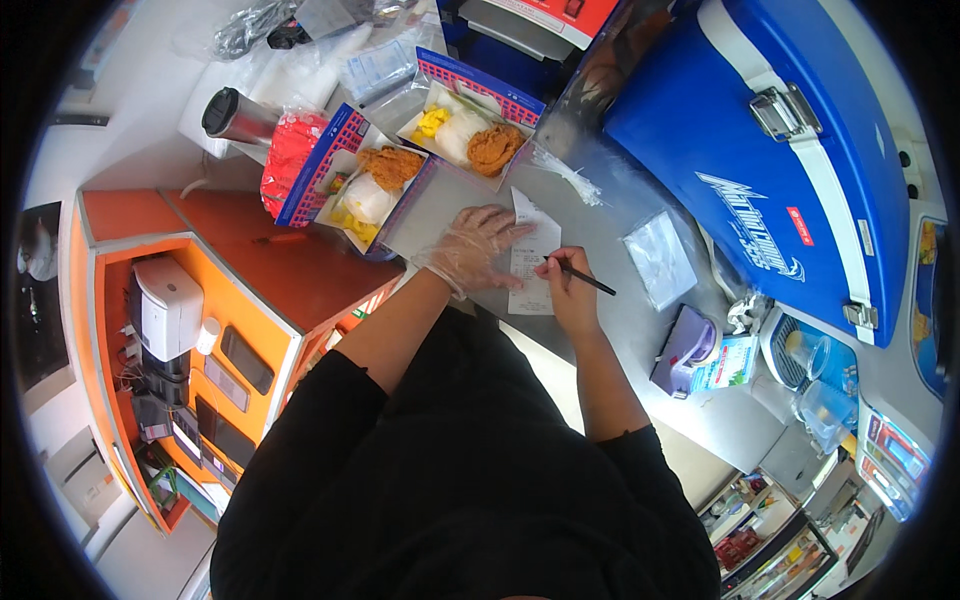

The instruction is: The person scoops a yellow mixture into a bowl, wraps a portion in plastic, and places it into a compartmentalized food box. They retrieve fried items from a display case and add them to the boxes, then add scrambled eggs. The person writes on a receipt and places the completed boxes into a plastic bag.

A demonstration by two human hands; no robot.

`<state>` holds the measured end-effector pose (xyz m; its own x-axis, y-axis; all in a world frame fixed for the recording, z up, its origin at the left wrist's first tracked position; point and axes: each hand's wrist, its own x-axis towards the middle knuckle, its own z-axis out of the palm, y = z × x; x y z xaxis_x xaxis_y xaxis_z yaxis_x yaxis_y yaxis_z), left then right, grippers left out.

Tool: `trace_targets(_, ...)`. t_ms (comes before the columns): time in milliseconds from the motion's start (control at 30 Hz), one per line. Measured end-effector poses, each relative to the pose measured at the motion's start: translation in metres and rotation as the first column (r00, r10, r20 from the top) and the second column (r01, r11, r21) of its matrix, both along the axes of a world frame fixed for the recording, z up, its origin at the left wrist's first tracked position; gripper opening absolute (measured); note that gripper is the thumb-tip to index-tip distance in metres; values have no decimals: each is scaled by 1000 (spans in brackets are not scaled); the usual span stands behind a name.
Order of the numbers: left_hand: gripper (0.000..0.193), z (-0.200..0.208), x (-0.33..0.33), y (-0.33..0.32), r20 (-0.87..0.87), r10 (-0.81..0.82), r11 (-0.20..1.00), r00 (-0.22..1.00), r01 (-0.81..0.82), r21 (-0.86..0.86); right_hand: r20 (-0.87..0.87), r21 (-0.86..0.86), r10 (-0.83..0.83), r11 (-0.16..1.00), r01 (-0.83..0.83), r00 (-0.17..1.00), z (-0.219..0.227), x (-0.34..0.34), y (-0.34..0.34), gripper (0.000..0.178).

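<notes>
On the metal counter lies a white printed receipt (537,262). My left hand (474,246), in a clear plastic glove, rests flat with fingers spread, its fingertips on the receipt's left edge. In my bare right hand (568,289) a black pen (588,277) is pinched, its tip over the receipt's right side. Beyond my left hand stand two open meal boxes: the left box (322,170) and the right box (480,85). Each holds white rice, a piece of fried chicken (390,166) and yellow food, perhaps egg.
A large blue cooler box (690,130) with metal latches stands at the right. Nearer are a clear plastic packet (660,258) and a purple device (685,350). At the far left are a tumbler (240,117) and a red package (290,155); an orange cabinet (240,270) holds phones.
</notes>
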<state>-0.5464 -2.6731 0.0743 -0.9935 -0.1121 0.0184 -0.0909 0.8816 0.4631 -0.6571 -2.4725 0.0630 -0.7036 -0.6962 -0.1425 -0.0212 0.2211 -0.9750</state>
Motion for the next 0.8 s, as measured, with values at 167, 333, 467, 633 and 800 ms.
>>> trace_targets(167, 99, -3, 1, -1, -66, 9, 999, 998, -6, 40, -268, 146, 135, 984, -98, 954, 1, 2, -11, 11)
trace_targets(333, 99, -4, 1, -2, -62, 17, 999, 998, -15, 35, -309, 130, 105, 989, -67, 945, -6, 7, -17, 10)
trace_targets(467, 98, -4, 0, -2, -41, 26, 997, 999, -23, 70, -443, 89, 137, 990, -108, 886, -10, 5, -18, 6)
trace_targets(633, 99, -4, 0, -2, -13, 27, 998, 1000, -27, 56, -405, 126, 177, 983, -137, 897, -10, 5, -16, 11)
trace_targets(800, 99, -4, 0, -2, 41, 14, 999, 999, -15, 43, -165, 106, -51, 992, 69, 985, -9, 4, -5, 9)
